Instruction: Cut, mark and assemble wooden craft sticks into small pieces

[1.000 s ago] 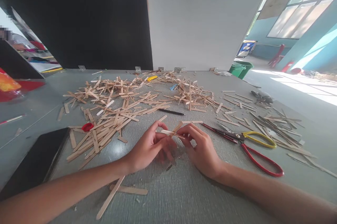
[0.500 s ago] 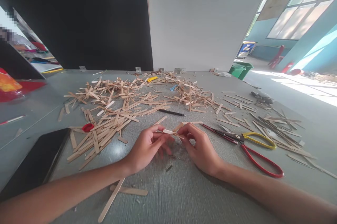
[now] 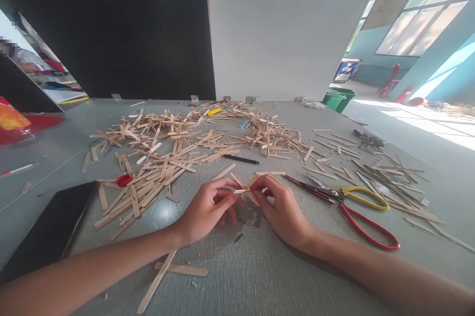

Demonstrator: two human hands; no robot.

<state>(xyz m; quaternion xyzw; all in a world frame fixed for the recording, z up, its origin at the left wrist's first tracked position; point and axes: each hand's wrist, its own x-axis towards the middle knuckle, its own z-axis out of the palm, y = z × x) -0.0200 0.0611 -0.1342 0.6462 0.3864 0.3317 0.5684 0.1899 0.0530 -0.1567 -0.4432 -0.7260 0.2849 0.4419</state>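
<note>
Left of the scissors (image 3: 337, 194), I see my left hand (image 3: 211, 207) and right hand (image 3: 282, 208) pinching crossed wooden sticks (image 3: 242, 191). A black pen (image 3: 241, 158) lies farther left, beyond them.

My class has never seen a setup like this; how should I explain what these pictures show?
There is no machine: a person works with a bare left hand and right hand. A camera worn on the person's head looks forward and down at them. Between their fingertips, the hands hold a few crossed wooden craft sticks. On the grey table lie loose stick heaps, a black pen beyond the hands and, to the right, scissors with one red and one yellow handle.
</note>
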